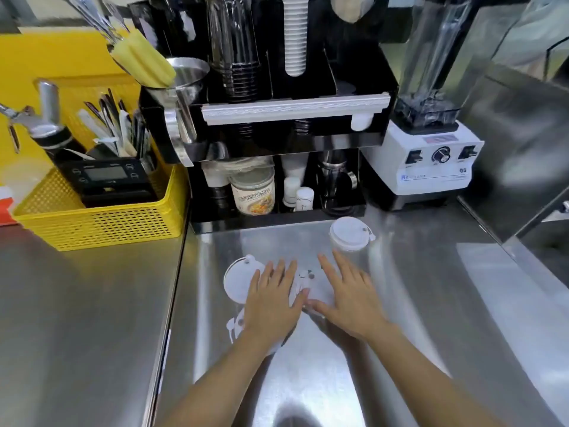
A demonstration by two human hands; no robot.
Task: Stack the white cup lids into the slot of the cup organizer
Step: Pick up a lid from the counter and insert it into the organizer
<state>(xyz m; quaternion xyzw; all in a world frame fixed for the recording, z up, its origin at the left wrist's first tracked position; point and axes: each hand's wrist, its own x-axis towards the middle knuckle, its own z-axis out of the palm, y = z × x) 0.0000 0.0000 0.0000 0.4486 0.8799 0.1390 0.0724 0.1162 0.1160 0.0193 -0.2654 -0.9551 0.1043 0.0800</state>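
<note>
White cup lids lie on the steel counter. One lid [238, 280] shows left of my left hand [272, 298], another lid [303, 280] lies between and partly under both hands, and a third lid [235, 328] peeks out below my left wrist. My right hand [348, 298] rests flat beside the left, fingers spread. A further lid [349, 234] sits on a clear cup just beyond my right fingertips. The black cup organizer [292, 124] stands behind, with a tall stack of white lids [295, 35] in its top middle slot.
A yellow basket [101, 220] with a scale and utensils stands at left. A white blender [428, 161] stands right of the organizer. Clear cups [234, 47] fill the slot left of the lid stack. A can [253, 192] and small bottles sit on the organizer's bottom shelf.
</note>
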